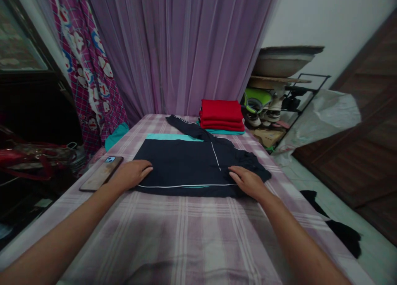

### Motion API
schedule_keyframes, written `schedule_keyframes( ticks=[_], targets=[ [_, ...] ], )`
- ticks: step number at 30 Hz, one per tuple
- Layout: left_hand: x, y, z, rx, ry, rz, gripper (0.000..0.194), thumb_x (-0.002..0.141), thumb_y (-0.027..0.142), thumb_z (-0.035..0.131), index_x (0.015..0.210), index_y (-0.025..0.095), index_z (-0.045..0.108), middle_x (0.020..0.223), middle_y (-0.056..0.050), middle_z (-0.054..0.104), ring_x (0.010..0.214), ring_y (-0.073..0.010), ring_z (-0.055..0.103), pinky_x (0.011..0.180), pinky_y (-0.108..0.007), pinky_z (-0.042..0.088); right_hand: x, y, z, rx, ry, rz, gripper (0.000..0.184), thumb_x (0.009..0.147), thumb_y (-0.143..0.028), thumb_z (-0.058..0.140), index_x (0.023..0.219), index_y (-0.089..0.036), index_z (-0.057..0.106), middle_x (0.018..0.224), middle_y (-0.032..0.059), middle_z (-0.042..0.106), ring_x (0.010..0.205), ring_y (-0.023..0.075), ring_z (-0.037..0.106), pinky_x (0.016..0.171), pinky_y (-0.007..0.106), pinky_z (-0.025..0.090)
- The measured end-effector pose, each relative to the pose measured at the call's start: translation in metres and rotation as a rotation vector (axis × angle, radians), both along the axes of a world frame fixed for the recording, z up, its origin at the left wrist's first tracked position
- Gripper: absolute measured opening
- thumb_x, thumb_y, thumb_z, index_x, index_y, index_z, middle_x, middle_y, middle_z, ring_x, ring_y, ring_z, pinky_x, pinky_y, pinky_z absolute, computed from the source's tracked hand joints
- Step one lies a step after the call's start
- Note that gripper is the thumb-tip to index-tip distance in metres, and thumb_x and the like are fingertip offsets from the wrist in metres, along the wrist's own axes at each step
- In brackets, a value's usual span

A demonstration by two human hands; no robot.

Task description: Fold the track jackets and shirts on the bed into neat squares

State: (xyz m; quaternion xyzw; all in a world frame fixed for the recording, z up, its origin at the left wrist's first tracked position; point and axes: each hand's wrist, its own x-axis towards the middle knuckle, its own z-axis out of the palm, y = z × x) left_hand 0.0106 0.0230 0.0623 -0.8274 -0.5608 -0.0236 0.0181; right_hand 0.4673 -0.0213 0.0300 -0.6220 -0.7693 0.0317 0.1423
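Observation:
A dark navy garment [186,165] with thin white piping and a teal edge lies partly folded on a surface covered with a plaid cloth [192,231]. My left hand [132,173] lies flat on the garment's left edge, fingers stretched out. My right hand [248,181] rests flat on its right part, fingers together and extended. One navy sleeve trails toward the back. Neither hand grips anything.
A stack of folded red clothes [221,115] on a teal piece sits at the back. A phone [101,173] lies left of my left hand. Purple curtains [180,49] hang behind. A rack with shoes [273,107] stands at right, dark clothing [341,231] on the floor.

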Motion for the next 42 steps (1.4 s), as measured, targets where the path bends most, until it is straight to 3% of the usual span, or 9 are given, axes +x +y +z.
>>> schedule_keyframes(
  ticks=[4, 8, 13, 18, 22, 26, 30, 34, 42],
  targets=[
    [0.01, 0.025, -0.027, 0.011, -0.028, 0.061, 0.054, 0.093, 0.044, 0.037, 0.132, 0.013, 0.059, 0.136, -0.014, 0.063, 0.127, -0.0261, 0.057, 0.107, -0.038, 0.042, 0.002, 0.012, -0.002, -0.219, -0.071, -0.168, 0.033, 0.095, -0.039, 0.048, 0.105, -0.023, 0.075, 0.11, 0.0091, 0.075, 0.101, 0.0254, 0.07, 0.082, 0.032, 0.052],
    [0.001, 0.039, -0.049, 0.03, -0.011, 0.071, 0.057, 0.091, 0.047, 0.041, 0.132, 0.011, 0.059, 0.134, -0.015, 0.063, 0.124, -0.0281, 0.059, 0.106, -0.04, 0.044, 0.019, 0.021, 0.004, -0.355, -0.041, -0.079, 0.021, 0.088, -0.038, 0.061, 0.095, -0.024, 0.075, 0.091, 0.0044, 0.076, 0.085, 0.0199, 0.07, 0.068, 0.025, 0.046],
    [-0.005, 0.038, -0.062, 0.142, -0.01, 0.059, 0.059, 0.094, 0.048, 0.034, 0.131, 0.01, 0.061, 0.132, -0.016, 0.064, 0.12, -0.0303, 0.06, 0.104, -0.042, 0.045, 0.022, 0.028, -0.008, -0.002, -0.075, -0.038, 0.025, 0.096, -0.035, 0.048, 0.096, -0.024, 0.071, 0.098, 0.0051, 0.073, 0.089, 0.0181, 0.067, 0.074, 0.025, 0.045],
    [-0.002, 0.033, -0.062, 0.18, 0.041, 0.108, 0.058, 0.096, 0.047, 0.032, 0.133, 0.012, 0.061, 0.135, -0.016, 0.063, 0.119, -0.0309, 0.061, 0.102, -0.044, 0.045, 0.019, 0.027, -0.026, 0.039, -0.209, -0.024, 0.027, 0.098, -0.037, 0.048, 0.099, -0.023, 0.07, 0.101, 0.0071, 0.072, 0.092, 0.0181, 0.067, 0.077, 0.025, 0.047],
    [-0.001, 0.032, -0.061, 0.193, 0.064, 0.12, 0.056, 0.096, 0.046, 0.032, 0.132, 0.014, 0.061, 0.137, -0.016, 0.061, 0.121, -0.0309, 0.06, 0.102, -0.045, 0.045, 0.02, 0.025, -0.012, -0.006, -0.141, -0.052, 0.033, 0.099, -0.037, 0.042, 0.109, -0.022, 0.07, 0.111, 0.0082, 0.072, 0.101, 0.0209, 0.067, 0.085, 0.03, 0.05],
    [0.0, 0.03, -0.06, 0.205, 0.057, 0.101, 0.054, 0.097, 0.044, 0.034, 0.133, 0.014, 0.06, 0.139, -0.017, 0.059, 0.126, -0.0324, 0.056, 0.104, -0.047, 0.044, 0.002, 0.017, 0.002, 0.131, -0.009, -0.062, 0.044, 0.1, -0.038, 0.036, 0.134, -0.021, 0.059, 0.135, 0.0119, 0.062, 0.123, 0.0257, 0.058, 0.101, 0.041, 0.046],
    [0.002, 0.028, -0.061, 0.203, 0.048, 0.121, 0.051, 0.096, 0.043, 0.039, 0.138, 0.02, 0.056, 0.144, -0.015, 0.055, 0.135, -0.0336, 0.049, 0.106, -0.05, 0.041, -0.028, 0.001, -0.016, 0.108, -0.077, 0.126, 0.051, 0.099, -0.042, 0.041, 0.148, -0.026, 0.046, 0.154, 0.0108, 0.043, 0.142, 0.0275, 0.039, 0.115, 0.053, 0.03],
    [0.004, 0.027, -0.06, 0.158, 0.088, 0.143, 0.051, 0.097, 0.042, 0.04, 0.142, 0.022, 0.053, 0.148, -0.014, 0.052, 0.138, -0.0324, 0.046, 0.109, -0.05, 0.037, -0.037, -0.009, -0.038, -0.02, -0.146, 0.143, 0.053, 0.099, -0.045, 0.039, 0.149, -0.026, 0.043, 0.157, 0.0115, 0.039, 0.144, 0.0281, 0.036, 0.115, 0.056, 0.029],
    [0.007, 0.027, -0.057, 0.06, 0.115, 0.174, 0.052, 0.098, 0.044, 0.036, 0.145, 0.024, 0.049, 0.151, -0.012, 0.048, 0.138, -0.0299, 0.045, 0.11, -0.048, 0.034, -0.034, -0.008, -0.04, -0.034, -0.095, 0.116, 0.051, 0.099, -0.043, 0.041, 0.146, -0.025, 0.049, 0.156, 0.0104, 0.04, 0.144, 0.0272, 0.036, 0.116, 0.056, 0.028]
  ],
)
